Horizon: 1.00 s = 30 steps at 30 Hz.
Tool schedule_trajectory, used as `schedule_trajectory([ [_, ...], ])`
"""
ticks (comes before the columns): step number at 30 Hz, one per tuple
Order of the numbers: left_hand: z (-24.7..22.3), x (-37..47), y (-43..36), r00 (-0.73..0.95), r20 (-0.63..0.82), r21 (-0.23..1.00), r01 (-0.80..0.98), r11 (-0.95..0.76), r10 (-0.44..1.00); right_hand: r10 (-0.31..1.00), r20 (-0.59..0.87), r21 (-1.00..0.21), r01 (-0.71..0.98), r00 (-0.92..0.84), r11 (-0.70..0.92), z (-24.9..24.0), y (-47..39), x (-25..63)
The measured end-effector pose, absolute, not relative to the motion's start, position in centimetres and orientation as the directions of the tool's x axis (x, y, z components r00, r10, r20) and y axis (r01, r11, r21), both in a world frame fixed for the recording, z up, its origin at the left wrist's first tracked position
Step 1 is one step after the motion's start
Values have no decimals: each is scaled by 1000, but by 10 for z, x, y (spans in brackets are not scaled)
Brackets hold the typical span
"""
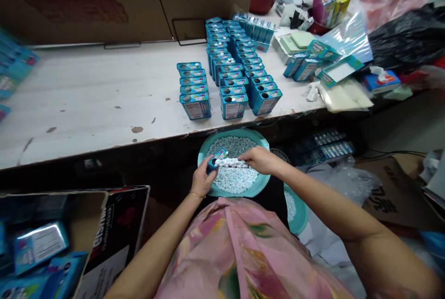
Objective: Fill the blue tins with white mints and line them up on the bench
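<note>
Over a turquoise basin [266, 176] full of small white pieces, my left hand [202, 177] grips a small blue box [218, 155], tilted, with its open hole towards the right. My right hand [260, 160] is closed around the end of something heaped with white pieces [232, 162]; the holder under them is mostly hidden. The heap's left end meets the box's opening. On the table ahead stand rows of upright blue boxes [233, 106], with dark round holes in their tops and white pieces on a few of them.
The white table [86, 95] runs across the front, its edge just beyond the basin. A cardboard box [81, 238] with blue packs is at lower left. Flattened packs, bags and a red bowl [260, 4] lie back right. A second turquoise basin [301, 211] sits low right.
</note>
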<state>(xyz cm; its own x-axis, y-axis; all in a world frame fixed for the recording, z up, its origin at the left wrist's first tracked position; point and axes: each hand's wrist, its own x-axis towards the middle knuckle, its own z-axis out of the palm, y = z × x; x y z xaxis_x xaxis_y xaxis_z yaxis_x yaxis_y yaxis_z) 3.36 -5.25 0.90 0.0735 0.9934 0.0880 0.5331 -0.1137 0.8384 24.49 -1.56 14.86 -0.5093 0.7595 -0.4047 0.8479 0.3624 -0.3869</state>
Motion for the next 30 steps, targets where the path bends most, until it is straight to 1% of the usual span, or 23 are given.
schedule_trajectory([
  [2,6,35,-54,108,96,823,550,-140,989,759,-428,-231,871,-490,432,160,-14,229],
  [4,3,36,-55,136,95,816,557,-155,986,755,-449,-110,868,-478,484,168,-15,214],
  [6,1,36,-55,145,88,812,562,-155,986,748,-469,-34,856,-469,515,174,-16,202],
  [9,-1,35,-55,140,81,811,566,-147,987,741,-474,15,837,-475,547,181,-17,194],
  [13,0,35,-53,125,72,829,544,-129,990,750,-468,37,838,-467,545,184,-15,196],
  [17,2,38,-52,179,79,843,513,-162,981,754,-480,32,850,-448,525,186,-15,198],
  [21,3,38,-51,139,71,850,510,-133,988,767,-457,7,860,-451,510,191,-20,210],
  [23,4,36,-51,121,78,855,502,-129,990,780,-461,4,877,-424,480,190,-21,227],
  [26,7,32,-51,75,73,875,474,-100,994,800,-468,-33,912,-376,410,167,-17,260],
  [29,9,30,-52,24,85,891,446,-87,996,815,-470,-119,939,-339,322,116,-11,280],
  [30,10,30,-52,13,94,892,443,-90,996,824,-472,-130,949,-313,286,96,-10,280],
])
